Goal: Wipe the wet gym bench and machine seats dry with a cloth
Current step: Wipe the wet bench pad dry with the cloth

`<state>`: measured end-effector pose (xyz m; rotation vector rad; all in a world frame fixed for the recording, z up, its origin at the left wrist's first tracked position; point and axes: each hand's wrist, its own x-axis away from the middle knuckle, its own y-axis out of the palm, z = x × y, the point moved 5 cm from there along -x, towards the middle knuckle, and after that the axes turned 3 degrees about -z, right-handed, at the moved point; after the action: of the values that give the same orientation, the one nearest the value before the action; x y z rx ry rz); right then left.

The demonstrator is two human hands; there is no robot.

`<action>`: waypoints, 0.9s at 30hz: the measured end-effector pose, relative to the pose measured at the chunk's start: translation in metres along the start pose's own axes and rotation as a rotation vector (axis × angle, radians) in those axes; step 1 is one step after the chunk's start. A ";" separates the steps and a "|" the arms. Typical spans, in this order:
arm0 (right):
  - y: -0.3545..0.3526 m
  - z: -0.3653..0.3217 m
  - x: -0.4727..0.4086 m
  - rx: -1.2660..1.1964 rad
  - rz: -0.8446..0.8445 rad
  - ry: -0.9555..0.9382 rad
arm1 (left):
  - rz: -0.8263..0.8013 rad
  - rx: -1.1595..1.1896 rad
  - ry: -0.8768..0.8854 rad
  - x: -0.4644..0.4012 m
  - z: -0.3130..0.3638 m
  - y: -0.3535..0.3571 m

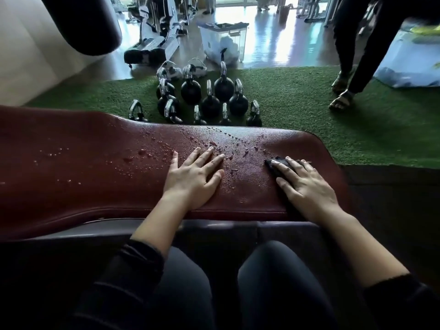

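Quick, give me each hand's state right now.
Left hand: open, flat on the wet bench, holding nothing.
Right hand: open, fingers straight, pressing the dark cloth onto the bench.

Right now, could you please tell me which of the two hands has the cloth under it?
The right hand: its flat fingers press the dark cloth onto the red bench. The left hand lies bare on the wet pad.

one bench [95,167], one cloth [277,166], two hands [190,177], about twelve kettlebells [223,88]
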<state>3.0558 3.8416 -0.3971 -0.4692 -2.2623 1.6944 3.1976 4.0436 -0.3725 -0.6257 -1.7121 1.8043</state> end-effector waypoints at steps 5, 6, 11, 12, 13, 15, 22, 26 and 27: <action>0.004 -0.021 -0.020 -0.024 -0.026 0.028 | 0.028 0.025 -0.008 -0.002 0.002 0.001; 0.005 -0.033 -0.025 -0.022 -0.031 0.012 | 0.034 0.037 -0.009 -0.003 0.002 0.001; 0.020 -0.108 -0.013 0.059 0.058 -0.242 | 0.070 0.104 -0.072 -0.006 -0.006 0.005; 0.022 -0.114 -0.001 0.052 0.087 -0.297 | 0.073 0.109 -0.070 -0.006 -0.006 0.005; 0.022 -0.114 0.011 0.052 0.109 -0.349 | 0.076 0.115 -0.064 -0.007 -0.006 0.005; 0.021 -0.099 0.030 0.102 0.144 -0.456 | 0.080 0.122 -0.055 -0.007 -0.007 0.005; 0.000 -0.010 0.016 0.079 0.067 -0.390 | 0.081 0.104 -0.062 -0.006 -0.006 0.006; -0.001 -0.025 -0.017 -0.005 -0.014 -0.214 | 0.092 0.104 -0.062 -0.007 -0.005 0.007; 0.002 -0.041 -0.020 0.020 -0.017 -0.216 | 0.097 0.104 -0.062 -0.007 -0.005 0.007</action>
<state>3.0905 3.8695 -0.3879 -0.2728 -2.3857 1.8368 3.2055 4.0430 -0.3800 -0.6240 -1.6408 1.9857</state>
